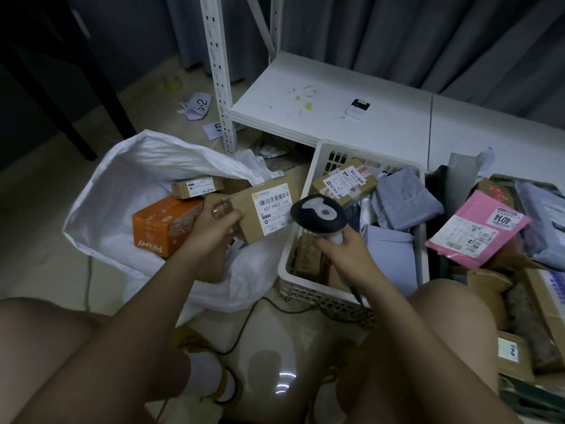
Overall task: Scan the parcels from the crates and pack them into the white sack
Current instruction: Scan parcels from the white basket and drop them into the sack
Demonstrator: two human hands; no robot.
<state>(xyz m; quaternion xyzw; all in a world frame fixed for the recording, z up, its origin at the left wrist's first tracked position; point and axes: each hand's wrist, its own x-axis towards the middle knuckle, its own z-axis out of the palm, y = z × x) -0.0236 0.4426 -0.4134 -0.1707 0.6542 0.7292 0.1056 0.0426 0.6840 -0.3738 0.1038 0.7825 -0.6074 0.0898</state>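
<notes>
- Left hand (214,223): its fingers and thumb curl round the near end of a brown cardboard parcel (263,209), held over the mouth of the white sack (122,179), label side up and turned toward the scanner.
- Right hand (347,254): its fingers are wrapped tight on the handle of a black-headed barcode scanner (318,214), whose head sits just beside the parcel's white barcode label (273,209), over the near left corner of the white crate (308,185).
- White sack: it lies open on the floor at the left, with an orange box (162,228) and a small brown box (197,186) inside.
- White crate: it stands right of the sack and holds a labelled brown box (344,182) and grey mailer bags (403,203).
- Further right, a pink mailer (477,229) lies on top of a heap of other parcels.
- A white metal shelf (336,111) stands behind the crate, with a small white and black device (357,109) on it.
- The person's bare knees frame the lower edge of the view.
</notes>
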